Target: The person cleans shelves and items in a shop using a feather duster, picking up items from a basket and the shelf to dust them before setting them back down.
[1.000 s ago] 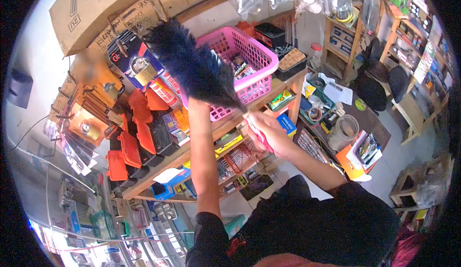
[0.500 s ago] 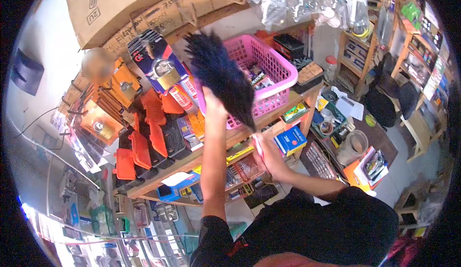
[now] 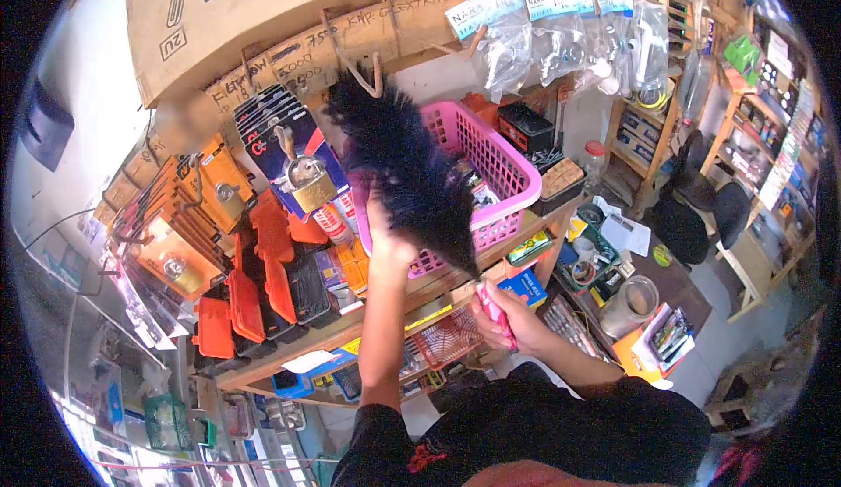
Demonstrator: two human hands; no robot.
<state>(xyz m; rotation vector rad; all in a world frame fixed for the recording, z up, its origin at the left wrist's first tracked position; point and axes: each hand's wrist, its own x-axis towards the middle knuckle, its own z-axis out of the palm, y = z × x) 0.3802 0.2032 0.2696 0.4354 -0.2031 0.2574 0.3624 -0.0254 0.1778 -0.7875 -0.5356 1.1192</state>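
My right hand [image 3: 510,319] is closed around the pink handle [image 3: 496,316] of a feather duster. The duster's dark feathers [image 3: 407,167] slant up and left, in front of a pink plastic basket [image 3: 508,211] on the wooden shelf. At the basket's near left corner is my left hand [image 3: 392,240], close against the feathers. They hide most of its fingers, so its grip cannot be made out. Small packaged goods [image 3: 482,191] lie in the basket. Left of it are carded padlocks [image 3: 302,176] and red-and-white boxes [image 3: 333,224].
Orange-lidded black cases [image 3: 250,299] line the shelf's left part. Packaged bulbs [image 3: 499,49] hang from hooks under a large cardboard box [image 3: 263,14]. To the right stand a black case [image 3: 526,125], a clear tub [image 3: 631,303] and a low table with tools.
The view has shifted slightly. The duster's handle has moved a little right and down in my right hand. My left hand sits lower in view, still beside the feathers.
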